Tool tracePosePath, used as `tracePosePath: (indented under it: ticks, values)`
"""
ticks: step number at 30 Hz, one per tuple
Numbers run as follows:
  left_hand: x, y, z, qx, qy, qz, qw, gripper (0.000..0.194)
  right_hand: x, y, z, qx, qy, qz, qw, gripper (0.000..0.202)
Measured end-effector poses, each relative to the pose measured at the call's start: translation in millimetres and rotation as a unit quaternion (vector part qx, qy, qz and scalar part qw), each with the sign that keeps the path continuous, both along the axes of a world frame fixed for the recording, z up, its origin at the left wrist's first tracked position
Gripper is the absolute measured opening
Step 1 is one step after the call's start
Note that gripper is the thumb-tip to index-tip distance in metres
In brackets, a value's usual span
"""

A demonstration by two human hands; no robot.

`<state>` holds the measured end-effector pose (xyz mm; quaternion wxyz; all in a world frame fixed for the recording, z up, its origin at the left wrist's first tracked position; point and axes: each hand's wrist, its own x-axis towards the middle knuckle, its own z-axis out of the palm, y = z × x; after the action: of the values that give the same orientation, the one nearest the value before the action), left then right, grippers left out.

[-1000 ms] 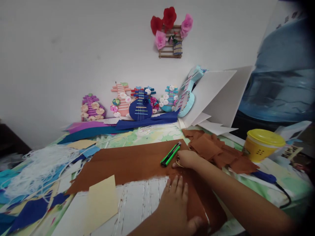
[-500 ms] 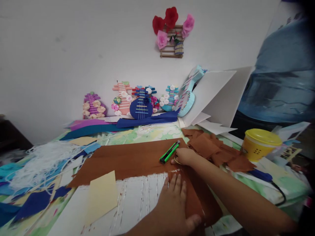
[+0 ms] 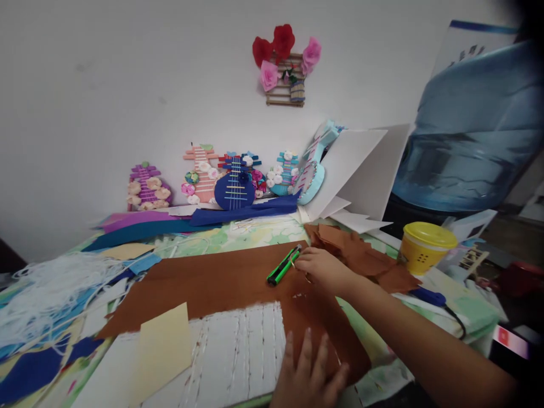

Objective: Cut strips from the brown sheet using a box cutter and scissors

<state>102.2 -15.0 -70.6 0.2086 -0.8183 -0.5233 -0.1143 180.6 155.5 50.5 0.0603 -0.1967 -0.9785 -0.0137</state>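
My left hand (image 3: 309, 371) lies with spread fingers on the lower right part of a brown sheet (image 3: 212, 277), beside a white board (image 3: 238, 345) marked with glue-like lines. Farther up, my right hand (image 3: 321, 269) is curled over the brown sheet, with a ring-shaped handle, perhaps of scissors, at its fingers. The rest of that tool is hidden. Just left of those fingers, a green and black cutter (image 3: 284, 266) lies on the sheet. A cream paper piece (image 3: 165, 345) overlaps the white board.
Brown scraps (image 3: 357, 252) and a yellow-lidded tub (image 3: 427, 246) are at the right, near a blue-handled tool (image 3: 428, 296). White cord (image 3: 55, 294) is piled at the left. Decorated instrument models (image 3: 234, 187) lean along the wall. A large water bottle (image 3: 471, 130) stands at the back right.
My left hand has moved down towards the near edge, its fingers wider apart. My right hand has shifted slightly beside the cutter. The whole view has turned a little to the right.
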Motion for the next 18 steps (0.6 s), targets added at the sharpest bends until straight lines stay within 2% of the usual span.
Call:
tracePosePath:
  ticks: [2,4,6,8,11,13,15,18]
  values:
    - [2,-3,-1.8,-0.029,-0.023,0.026,0.999,0.034,7,-7,-5.8,0.015,-0.008,0.032,0.999,0.023]
    - [3,-4,-6.2,-0.041,-0.043,0.032,0.998,0.034,17,-13,-13.2,-0.005,-0.036,0.01,0.999,0.025]
    - [3,-3,-8.5,-0.037,-0.055,0.016,0.998,0.032,28,-17,-18.2,-0.06,-0.056,-0.022,0.996,0.029]
    - [1,-1,-4.0,-0.045,-0.063,0.0,0.997,0.03,38,-21,-19.3,-0.125,-0.069,-0.043,0.989,0.033]
    - [-1,4,20.2,-0.111,-0.074,0.003,0.991,0.026,42,-27,-17.5,-0.149,-0.078,-0.119,0.979,0.028]
    - [-1,8,44.4,-0.175,-0.075,-0.016,0.982,0.02,36,-31,-17.8,-0.118,-0.071,-0.23,0.964,0.025]
    - [-3,12,68.0,-0.21,-0.084,-0.032,0.974,0.025,25,-34,-20.5,-0.098,-0.065,-0.325,0.938,0.035]
    - [-7,18,91.4,-0.21,-0.096,-0.003,0.973,0.025,11,-31,-25.6,-0.107,-0.073,-0.358,0.925,0.04]
